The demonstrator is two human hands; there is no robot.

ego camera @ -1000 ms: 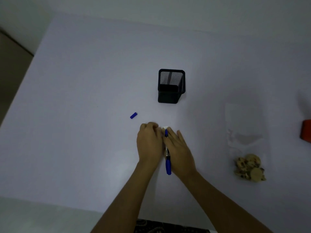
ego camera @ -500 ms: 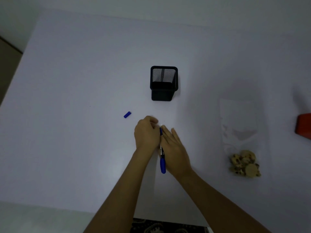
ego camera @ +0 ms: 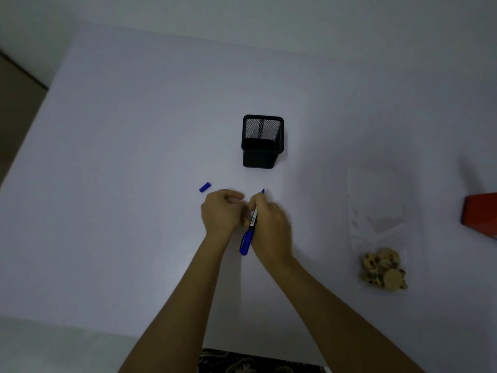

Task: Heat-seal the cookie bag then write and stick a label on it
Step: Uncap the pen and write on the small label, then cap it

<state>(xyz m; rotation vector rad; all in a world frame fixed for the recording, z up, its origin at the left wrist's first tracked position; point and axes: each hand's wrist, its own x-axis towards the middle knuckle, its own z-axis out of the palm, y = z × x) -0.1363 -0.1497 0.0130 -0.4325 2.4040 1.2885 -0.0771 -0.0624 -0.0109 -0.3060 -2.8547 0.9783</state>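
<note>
Curled now, right hand (ego camera: 271, 224) grips the marker (ego camera: 248, 232); left hand (ego camera: 220, 211) curled, contents hidden.

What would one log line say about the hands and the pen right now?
right hand: holds blue pen, uncapped | left hand: curled beside it, contents hidden | pen cap: on table | cookie bag: untouched

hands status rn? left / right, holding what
Left hand: fingers curled at the table, what it pinches can't be told.
Right hand: gripping the blue marker, cap off.
</note>
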